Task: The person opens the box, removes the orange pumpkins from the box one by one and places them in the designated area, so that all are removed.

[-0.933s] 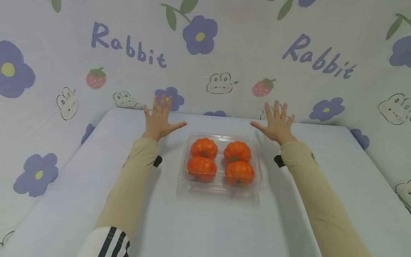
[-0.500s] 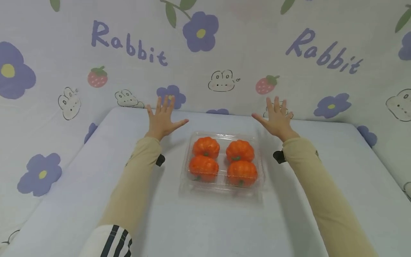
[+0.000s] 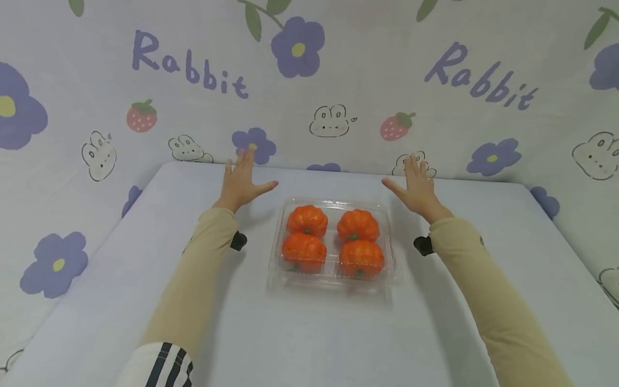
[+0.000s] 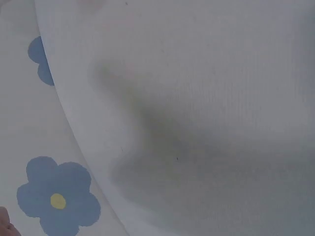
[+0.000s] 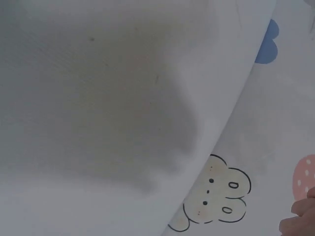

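Holding nothing, with left grip and right grip loose and outspread above the worktop, near its far edge. Showing, between the sleeved forearms, four orange pumpkins inside a clear plastic container on the worktop.

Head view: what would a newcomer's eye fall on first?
Probably the four orange pumpkins in a clear container around mid-table. Next, the person's left grip and right grip, empty, toward its far corners. Purple flowers dot the backdrop behind.
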Demonstrator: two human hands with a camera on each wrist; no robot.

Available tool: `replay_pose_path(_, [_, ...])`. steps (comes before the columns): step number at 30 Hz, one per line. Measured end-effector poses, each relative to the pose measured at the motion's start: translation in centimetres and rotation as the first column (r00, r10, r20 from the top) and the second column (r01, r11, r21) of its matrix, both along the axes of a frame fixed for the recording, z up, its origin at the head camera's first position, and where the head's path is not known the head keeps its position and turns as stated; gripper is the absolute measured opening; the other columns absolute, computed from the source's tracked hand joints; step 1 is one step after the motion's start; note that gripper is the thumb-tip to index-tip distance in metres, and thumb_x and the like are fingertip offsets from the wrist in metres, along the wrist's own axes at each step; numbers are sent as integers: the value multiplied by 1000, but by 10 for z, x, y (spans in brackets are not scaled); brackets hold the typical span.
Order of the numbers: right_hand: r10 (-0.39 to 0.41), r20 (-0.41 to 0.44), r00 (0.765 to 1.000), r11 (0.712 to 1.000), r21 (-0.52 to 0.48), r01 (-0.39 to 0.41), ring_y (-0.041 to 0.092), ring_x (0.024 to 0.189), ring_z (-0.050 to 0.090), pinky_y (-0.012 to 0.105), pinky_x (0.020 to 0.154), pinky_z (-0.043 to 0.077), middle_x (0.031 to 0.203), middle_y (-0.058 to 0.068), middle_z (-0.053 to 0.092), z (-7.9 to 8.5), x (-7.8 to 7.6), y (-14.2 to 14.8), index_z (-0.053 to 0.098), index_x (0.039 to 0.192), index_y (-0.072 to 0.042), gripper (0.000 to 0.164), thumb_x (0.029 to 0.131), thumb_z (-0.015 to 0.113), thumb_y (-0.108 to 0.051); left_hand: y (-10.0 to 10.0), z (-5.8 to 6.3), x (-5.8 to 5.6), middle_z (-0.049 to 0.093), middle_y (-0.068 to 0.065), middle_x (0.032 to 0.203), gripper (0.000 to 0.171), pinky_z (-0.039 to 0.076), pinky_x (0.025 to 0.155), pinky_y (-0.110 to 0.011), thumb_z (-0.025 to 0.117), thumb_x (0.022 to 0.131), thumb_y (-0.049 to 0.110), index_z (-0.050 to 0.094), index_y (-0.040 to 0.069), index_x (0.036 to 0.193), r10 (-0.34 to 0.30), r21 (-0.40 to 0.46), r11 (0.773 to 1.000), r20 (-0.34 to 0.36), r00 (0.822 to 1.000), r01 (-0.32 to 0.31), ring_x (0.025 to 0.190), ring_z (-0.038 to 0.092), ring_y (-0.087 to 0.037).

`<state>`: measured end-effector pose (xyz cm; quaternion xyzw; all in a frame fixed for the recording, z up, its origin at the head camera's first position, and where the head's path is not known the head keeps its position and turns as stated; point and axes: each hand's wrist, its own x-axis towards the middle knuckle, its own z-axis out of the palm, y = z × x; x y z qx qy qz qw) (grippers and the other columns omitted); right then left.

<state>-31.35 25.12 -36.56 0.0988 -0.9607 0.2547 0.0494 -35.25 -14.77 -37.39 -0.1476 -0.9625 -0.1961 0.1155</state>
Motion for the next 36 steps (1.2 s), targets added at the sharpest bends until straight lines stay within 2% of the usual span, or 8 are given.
replay_pose_path(5, [11, 8, 1000, 995, -98, -10, 31, 131, -11, 54, 102, -2, 145, 20, -9, -8, 7, 3, -3, 140, 4, 90, 88, 37, -57, 10, -1, 10, 16, -11, 146, 95, 3, 106, -45, 62, 77, 50, 12, 5, 143, -10, 262, 965, -14, 1000, 14, 133, 8, -30])
replay_pose_path(9, [10, 21, 1000, 981, -193, -6, 29, 132, -8, 47, 105, -2, 146, 18, -8, -14, 17, 4, -3, 141, 2, 86, 89, 41, -52, 24, -6, 22, 27, -8, 143, 84, 18, 104, -45, 66, 76, 44, 26, 7, 141, -58, 478, 877, 6, 998, 48, 130, 20, -30])
replay_pose_path(14, [7, 36, 999, 969, -247, 2, 28, 132, -6, 46, 105, -1, 146, 17, -5, -18, 28, 2, -1, 141, 1, 85, 90, 40, -52, 34, -7, 39, 37, -5, 137, 72, 20, 105, -34, 67, 79, 31, 33, 6, 137, -153, 638, 755, -57, 987, 154, 128, 28, -16])
replay_pose_path(21, [-12, 57, 998, 954, -298, 28, 33, 132, 6, 45, 106, 6, 146, 18, 4, -17, 43, -4, 6, 142, 0, 77, 92, 38, -49, 35, -3, 66, 44, -15, 131, 61, 22, 104, -33, 66, 79, 9, 39, -4, 131, -238, 705, 634, -212, 948, 317, 125, 34, -22])
replay_pose_path(27, [10, 119, 993, 861, -506, 52, 29, 132, 12, 43, 106, 11, 145, 18, 16, -32, 62, -9, 18, 141, 2, 66, 94, 36, -42, 35, 7, 105, 42, -28, 126, 55, 22, 104, -36, 60, 77, -3, 37, -15, 125, -306, 700, 587, -272, 912, 405, 124, 33, -33])
replay_pose_path(33, [69, 60, 996, 761, -648, -14, 25, 132, 14, 42, 106, 12, 145, 16, 19, -40, 85, -11, 20, 141, 1, 59, 95, 39, -33, 39, -16, 119, 38, -28, 130, 55, 14, 106, -35, 55, 79, -3, 32, -16, 128, -385, 816, 381, -287, 877, 435, 127, 27, -30])
replay_pose_path(35, [100, 28, 995, 725, -686, -54, 25, 132, 14, 42, 106, 12, 145, 16, 18, -40, 92, -13, 19, 141, 0, 57, 95, 40, -27, 39, -25, 123, 36, -26, 132, 56, 12, 107, -35, 54, 81, 1, 31, -14, 129, -409, 833, 337, -289, 865, 438, 128, 26, -27])
replay_pose_path(36, [122, 13, 992, 710, -700, -78, 27, 132, 14, 42, 106, 13, 145, 16, 17, -39, 96, -14, 19, 141, 0, 56, 95, 40, -24, 37, -28, 125, 36, -25, 133, 57, 12, 107, -35, 54, 81, 3, 31, -13, 130, -417, 833, 336, -287, 862, 440, 128, 26, -26])
